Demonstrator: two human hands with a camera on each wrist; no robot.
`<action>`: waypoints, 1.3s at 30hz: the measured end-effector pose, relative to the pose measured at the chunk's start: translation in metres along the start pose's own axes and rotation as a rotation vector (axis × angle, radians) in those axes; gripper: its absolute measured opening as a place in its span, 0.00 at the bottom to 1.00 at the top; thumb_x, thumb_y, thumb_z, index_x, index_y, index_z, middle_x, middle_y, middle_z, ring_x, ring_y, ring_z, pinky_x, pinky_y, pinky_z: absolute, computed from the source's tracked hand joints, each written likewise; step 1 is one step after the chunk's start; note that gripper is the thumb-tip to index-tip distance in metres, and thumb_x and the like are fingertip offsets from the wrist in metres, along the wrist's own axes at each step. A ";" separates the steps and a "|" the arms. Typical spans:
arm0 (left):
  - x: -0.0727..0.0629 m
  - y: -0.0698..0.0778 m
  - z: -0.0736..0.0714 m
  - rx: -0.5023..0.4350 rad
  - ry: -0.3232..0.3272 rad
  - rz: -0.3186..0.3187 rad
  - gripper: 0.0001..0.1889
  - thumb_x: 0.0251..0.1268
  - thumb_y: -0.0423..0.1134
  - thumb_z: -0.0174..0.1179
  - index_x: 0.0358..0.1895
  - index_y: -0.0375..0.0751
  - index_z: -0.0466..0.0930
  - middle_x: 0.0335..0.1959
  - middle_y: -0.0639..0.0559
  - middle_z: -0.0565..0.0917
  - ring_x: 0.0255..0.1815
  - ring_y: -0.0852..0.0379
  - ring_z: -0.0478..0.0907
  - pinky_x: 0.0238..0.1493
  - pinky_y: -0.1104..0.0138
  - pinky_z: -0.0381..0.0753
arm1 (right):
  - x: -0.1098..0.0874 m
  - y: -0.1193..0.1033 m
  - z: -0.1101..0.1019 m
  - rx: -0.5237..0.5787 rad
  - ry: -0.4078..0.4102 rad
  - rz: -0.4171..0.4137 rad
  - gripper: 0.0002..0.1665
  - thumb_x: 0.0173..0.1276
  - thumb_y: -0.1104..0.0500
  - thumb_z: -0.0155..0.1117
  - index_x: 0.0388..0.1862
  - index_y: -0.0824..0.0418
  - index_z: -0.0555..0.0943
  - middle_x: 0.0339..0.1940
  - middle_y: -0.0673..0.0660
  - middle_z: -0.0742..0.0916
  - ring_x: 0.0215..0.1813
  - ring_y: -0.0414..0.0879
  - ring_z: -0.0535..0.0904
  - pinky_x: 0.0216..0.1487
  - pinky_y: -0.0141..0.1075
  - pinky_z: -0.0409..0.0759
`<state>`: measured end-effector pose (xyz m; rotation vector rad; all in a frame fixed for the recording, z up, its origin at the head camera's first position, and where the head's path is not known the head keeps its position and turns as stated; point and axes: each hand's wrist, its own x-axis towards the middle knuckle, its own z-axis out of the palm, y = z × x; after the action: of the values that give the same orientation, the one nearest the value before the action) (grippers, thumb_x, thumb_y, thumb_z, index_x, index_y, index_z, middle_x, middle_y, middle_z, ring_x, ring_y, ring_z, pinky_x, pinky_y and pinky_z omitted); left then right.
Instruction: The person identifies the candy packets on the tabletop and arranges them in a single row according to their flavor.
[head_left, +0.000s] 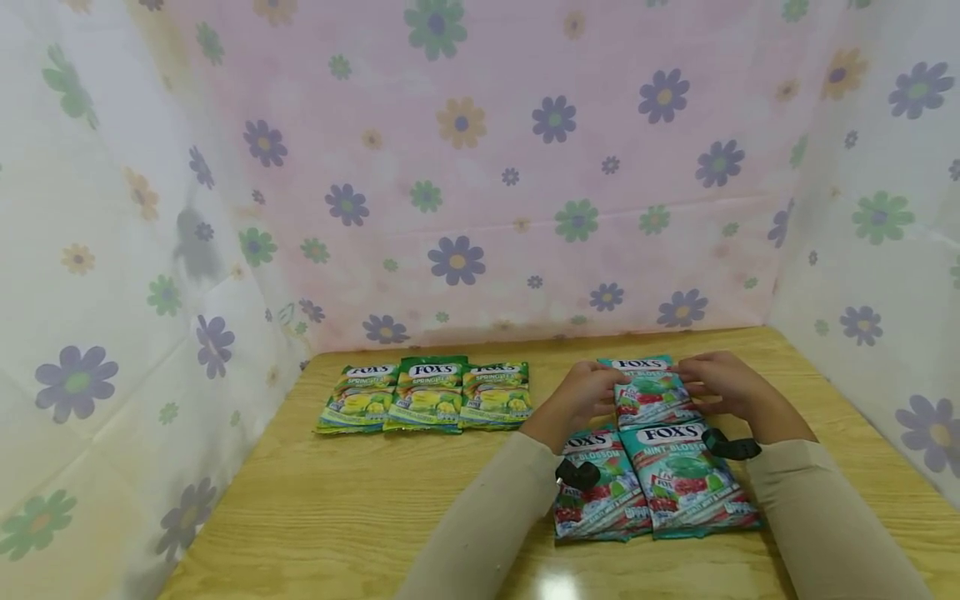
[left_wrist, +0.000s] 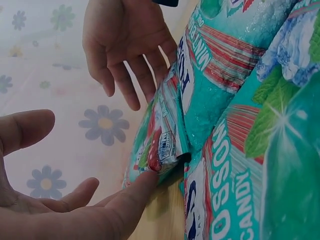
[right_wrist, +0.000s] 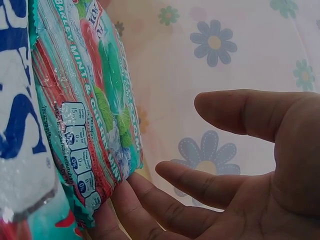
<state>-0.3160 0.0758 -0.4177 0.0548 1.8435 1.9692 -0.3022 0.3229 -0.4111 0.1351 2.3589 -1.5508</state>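
Observation:
A teal mint blossom candy bag (head_left: 651, 402) lies flat between both hands, behind two matching candy bags. The left hand (head_left: 579, 398) is at its left side; in the left wrist view the fingers (left_wrist: 132, 197) reach the bag's edge, with the thumb raised apart. At the opposite side, the right hand (head_left: 723, 387) has its fingertips against the bag. The right wrist view shows the right thumb (right_wrist: 235, 112) held away from the packet. Below the left wrist lies the near left candy bag (head_left: 603, 492), and beside it the near right candy bag (head_left: 686, 479).
Three green spring tea candy bags (head_left: 424, 396) lie in a row at the back left of the wooden table (head_left: 360, 508). Flower-printed cloth (head_left: 510, 275) stands behind the table and along both sides. Each wrist wears a black strap (head_left: 731, 447).

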 end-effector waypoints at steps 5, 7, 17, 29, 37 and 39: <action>0.000 0.001 0.003 -0.017 0.010 0.005 0.20 0.67 0.39 0.71 0.56 0.39 0.75 0.56 0.40 0.79 0.57 0.39 0.79 0.63 0.45 0.82 | 0.001 0.000 -0.001 -0.001 0.000 -0.005 0.49 0.82 0.38 0.50 0.80 0.75 0.55 0.77 0.76 0.67 0.74 0.69 0.69 0.62 0.52 0.84; 0.000 0.002 0.003 -0.024 0.000 0.010 0.22 0.67 0.41 0.71 0.58 0.39 0.75 0.57 0.40 0.80 0.58 0.39 0.80 0.63 0.45 0.82 | 0.002 0.001 -0.002 0.002 0.000 -0.008 0.49 0.82 0.37 0.50 0.81 0.75 0.55 0.77 0.76 0.66 0.75 0.69 0.68 0.62 0.53 0.83; -0.001 0.006 0.002 -0.032 -0.037 0.034 0.22 0.68 0.42 0.70 0.60 0.39 0.77 0.58 0.41 0.80 0.60 0.37 0.80 0.65 0.45 0.81 | 0.001 -0.002 -0.003 0.017 -0.008 -0.049 0.52 0.80 0.34 0.51 0.82 0.73 0.53 0.79 0.76 0.63 0.77 0.70 0.66 0.62 0.52 0.83; -0.006 0.014 -0.008 -0.084 -0.042 0.080 0.24 0.69 0.42 0.69 0.63 0.38 0.74 0.58 0.41 0.82 0.64 0.37 0.80 0.66 0.46 0.80 | -0.004 -0.013 0.002 0.039 -0.017 -0.130 0.45 0.85 0.43 0.48 0.85 0.70 0.47 0.82 0.75 0.59 0.79 0.72 0.60 0.65 0.55 0.80; -0.012 0.020 -0.032 -0.064 -0.071 0.107 0.29 0.73 0.42 0.65 0.71 0.35 0.69 0.64 0.40 0.79 0.70 0.36 0.74 0.71 0.45 0.76 | -0.008 -0.023 0.010 0.088 -0.041 -0.194 0.46 0.84 0.43 0.51 0.85 0.68 0.49 0.82 0.72 0.60 0.79 0.72 0.60 0.65 0.51 0.81; -0.013 0.022 -0.037 -0.069 -0.074 0.113 0.29 0.74 0.41 0.63 0.72 0.34 0.68 0.64 0.39 0.79 0.70 0.35 0.74 0.71 0.45 0.75 | -0.009 -0.025 0.013 0.097 -0.040 -0.217 0.44 0.84 0.43 0.50 0.85 0.67 0.50 0.81 0.72 0.61 0.79 0.72 0.61 0.66 0.54 0.80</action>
<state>-0.3226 0.0360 -0.3973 0.2119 1.7591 2.0768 -0.2968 0.3017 -0.3907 -0.1333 2.3323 -1.7489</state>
